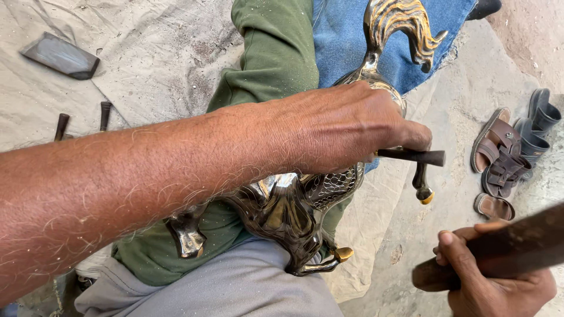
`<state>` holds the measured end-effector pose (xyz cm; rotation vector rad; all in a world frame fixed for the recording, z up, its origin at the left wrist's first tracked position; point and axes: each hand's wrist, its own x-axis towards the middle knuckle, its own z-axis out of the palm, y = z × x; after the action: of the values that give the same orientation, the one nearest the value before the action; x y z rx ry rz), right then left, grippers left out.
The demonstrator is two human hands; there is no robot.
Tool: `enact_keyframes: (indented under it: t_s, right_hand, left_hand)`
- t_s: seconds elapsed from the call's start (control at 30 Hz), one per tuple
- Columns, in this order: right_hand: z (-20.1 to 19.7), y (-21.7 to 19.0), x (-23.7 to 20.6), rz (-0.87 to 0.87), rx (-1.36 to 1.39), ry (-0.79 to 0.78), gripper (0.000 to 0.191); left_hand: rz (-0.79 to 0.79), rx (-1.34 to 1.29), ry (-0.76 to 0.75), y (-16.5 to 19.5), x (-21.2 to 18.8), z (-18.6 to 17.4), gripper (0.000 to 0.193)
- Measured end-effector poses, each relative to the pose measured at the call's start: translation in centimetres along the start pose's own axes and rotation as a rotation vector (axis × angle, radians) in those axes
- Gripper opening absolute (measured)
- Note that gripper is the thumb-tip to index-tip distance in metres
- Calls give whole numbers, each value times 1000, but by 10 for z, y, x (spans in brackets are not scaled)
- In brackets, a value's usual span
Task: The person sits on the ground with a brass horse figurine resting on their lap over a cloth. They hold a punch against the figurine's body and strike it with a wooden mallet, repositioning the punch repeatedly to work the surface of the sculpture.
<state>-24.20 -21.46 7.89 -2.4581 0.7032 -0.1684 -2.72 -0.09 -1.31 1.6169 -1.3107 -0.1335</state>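
Note:
A polished dark metal horse figure [282, 205] with a gold-streaked mane [405, 23] lies across my lap. My left hand [346, 126] reaches over its body and grips a thin dark chisel [420, 157] that sticks out to the right, held against the figure. Lower right, my right hand [493, 276] is closed around the end of a thick dark wooden mallet [511, 243], raised to the right of the figure and apart from the chisel. One of the horse's legs with a gold hoof [424, 191] hangs just below the chisel.
My legs are in green and grey cloth, with blue cloth [346, 41] under the figure. A dusty sheet [147, 58] covers the ground. On it lie a flat dark block [61, 56] and two small tool handles [82, 120]. Brown sandals [499, 164] and grey ones [537, 126] sit at right.

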Motion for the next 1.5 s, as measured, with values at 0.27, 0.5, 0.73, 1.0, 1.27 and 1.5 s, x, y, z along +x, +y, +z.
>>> enact_keyframes:
  t_s: [0.27,0.5,0.73,1.0,1.27,1.5]
  right_hand:
    - [25,39,-20,-46,72,26,17]
    - [59,92,-43,-234,-97,225,21]
    - [79,88,-44,-131,535,411,26]
    - [72,88,-50,-164,-133,227,23]
    - [57,34,-64,96,216,281,25]
    - [52,35,-45,-33,70,218,13]
  left_hand:
    - [19,16,-160,7,6,-7,14]
    - [225,-97,-230,6,17,-10,20]
    - [201,76,-469,12,28,-11,14]
    - [186,51,-485,13,25,-16,17]
    - [209,-50,-367,3,24,-16,44]
    - [173,-62,-297,12,10,-29,32]
